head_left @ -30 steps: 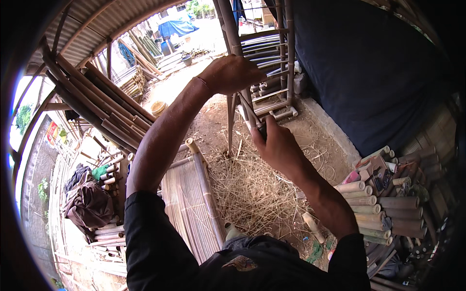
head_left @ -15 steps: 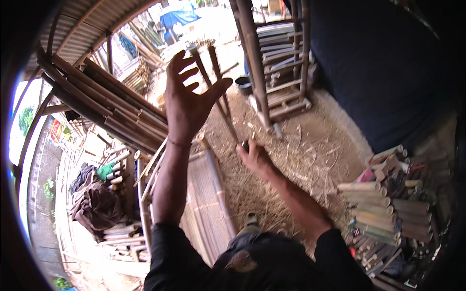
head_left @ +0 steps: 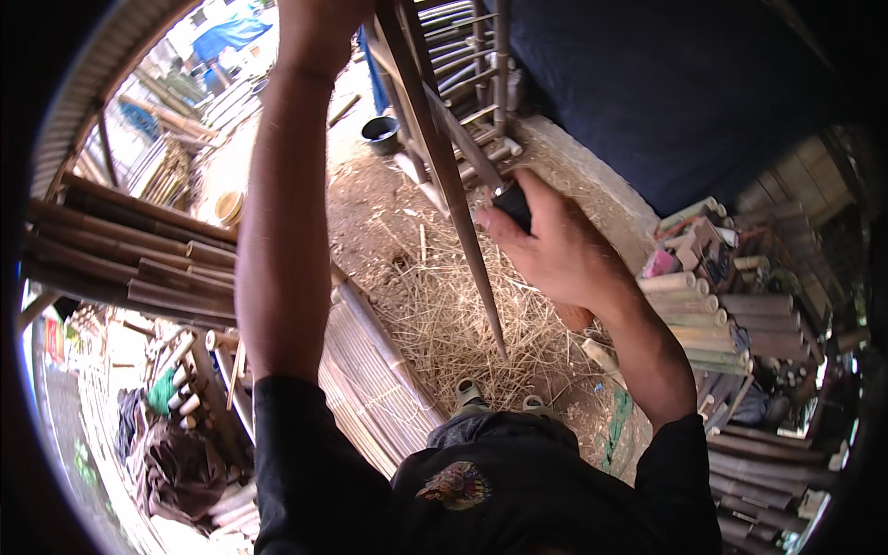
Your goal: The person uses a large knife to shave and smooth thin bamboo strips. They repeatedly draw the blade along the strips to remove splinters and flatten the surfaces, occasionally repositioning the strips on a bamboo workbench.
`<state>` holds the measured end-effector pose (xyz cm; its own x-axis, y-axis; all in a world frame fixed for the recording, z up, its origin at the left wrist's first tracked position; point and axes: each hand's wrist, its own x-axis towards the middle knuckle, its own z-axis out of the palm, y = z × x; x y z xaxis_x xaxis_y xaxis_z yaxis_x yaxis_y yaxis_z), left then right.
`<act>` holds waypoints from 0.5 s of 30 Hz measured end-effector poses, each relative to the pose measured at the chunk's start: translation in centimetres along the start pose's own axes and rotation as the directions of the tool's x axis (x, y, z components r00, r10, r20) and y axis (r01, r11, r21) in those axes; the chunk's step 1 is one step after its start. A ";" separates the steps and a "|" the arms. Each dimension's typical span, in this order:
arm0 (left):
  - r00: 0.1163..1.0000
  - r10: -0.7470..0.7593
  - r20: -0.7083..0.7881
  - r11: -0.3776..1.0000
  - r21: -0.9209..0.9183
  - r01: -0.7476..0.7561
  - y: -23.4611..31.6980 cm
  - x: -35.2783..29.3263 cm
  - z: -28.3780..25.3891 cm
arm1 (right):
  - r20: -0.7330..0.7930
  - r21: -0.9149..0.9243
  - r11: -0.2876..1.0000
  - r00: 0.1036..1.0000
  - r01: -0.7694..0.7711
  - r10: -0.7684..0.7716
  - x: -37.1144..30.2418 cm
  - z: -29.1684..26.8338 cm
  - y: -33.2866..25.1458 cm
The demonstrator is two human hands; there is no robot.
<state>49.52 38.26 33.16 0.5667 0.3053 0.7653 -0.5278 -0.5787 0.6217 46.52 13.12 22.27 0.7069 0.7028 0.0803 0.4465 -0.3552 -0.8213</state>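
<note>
My right hand [head_left: 555,236] is closed round the black handle of a machete [head_left: 476,159], whose blade slants up and left. Beside and across the blade runs a long, tapering bamboo strip [head_left: 453,190], its narrow end hanging low over the shavings. My left hand [head_left: 324,32] is raised at the top edge, near the strip's upper end. Its fingers are cut off by the frame, so their grip does not show.
Straw-like shavings [head_left: 462,296] cover the ground by my feet. A slatted bamboo panel [head_left: 375,370] lies left of them. Cut bamboo poles are stacked at left [head_left: 139,259] and right [head_left: 684,310]. A black bucket [head_left: 380,134] stands ahead, near a bamboo rack [head_left: 499,74].
My left hand, spread open before, has moved up to the top edge. My right hand has risen with the machete, and the bamboo strip now looms nearer. The view has shifted.
</note>
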 end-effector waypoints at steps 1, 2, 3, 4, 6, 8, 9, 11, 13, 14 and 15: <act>0.993 0.111 0.048 0.991 0.067 -0.114 -4.6 -0.9 0.7 | 0.030 -0.030 0.991 0.991 -0.129 0.130 0.7 0.7 1.6; 0.998 -0.022 0.063 0.994 0.111 0.015 -8.0 -2.2 2.4 | -0.017 -0.063 0.989 0.991 -0.137 0.136 1.3 1.5 3.4; 0.985 -0.173 0.016 0.985 0.024 0.172 -9.2 -3.4 3.3 | -0.043 -0.087 0.987 0.990 -0.134 0.131 1.9 2.7 5.2; 0.948 -0.319 -0.023 0.944 -0.092 0.315 -10.6 -4.6 4.8 | -0.075 -0.117 0.983 0.988 -0.142 0.134 2.4 3.4 6.9; 0.864 -0.491 -0.111 0.826 -0.374 0.421 -11.0 -5.1 6.5 | -0.111 -0.165 0.975 0.985 -0.148 0.131 3.5 4.1 9.0; 0.864 -0.494 -0.097 0.823 -0.372 0.429 -11.5 -4.5 7.5 | -0.108 -0.209 0.961 0.981 -0.180 0.160 4.2 3.8 8.6; 0.864 -0.494 -0.095 0.825 -0.363 0.432 -11.9 -4.2 7.5 | -0.084 -0.252 0.947 0.979 -0.201 0.186 4.4 3.9 7.8; 0.863 -0.490 -0.123 0.819 -0.404 0.407 -13.0 -4.2 7.7 | -0.041 -0.344 0.908 0.970 -0.237 0.238 4.7 4.0 6.7; 0.875 -0.446 -0.189 0.865 -0.342 0.367 -13.5 -4.1 7.6 | -0.007 -0.366 0.914 0.982 -0.177 0.187 5.0 4.4 6.7; 0.887 -0.428 -0.173 0.872 -0.337 0.355 -13.5 -4.2 7.0 | 0.012 -0.332 0.930 0.985 -0.161 0.175 5.2 4.7 7.3; 0.876 -0.442 -0.192 0.873 -0.316 0.372 -13.9 -4.4 6.8 | 0.034 -0.296 0.944 0.986 -0.143 0.160 5.3 4.9 7.7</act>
<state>58.68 39.83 20.06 0.6087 0.6685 0.4273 -0.4502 -0.1525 0.8798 51.02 17.14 13.61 0.7505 0.6570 -0.0715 0.4828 -0.6190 -0.6195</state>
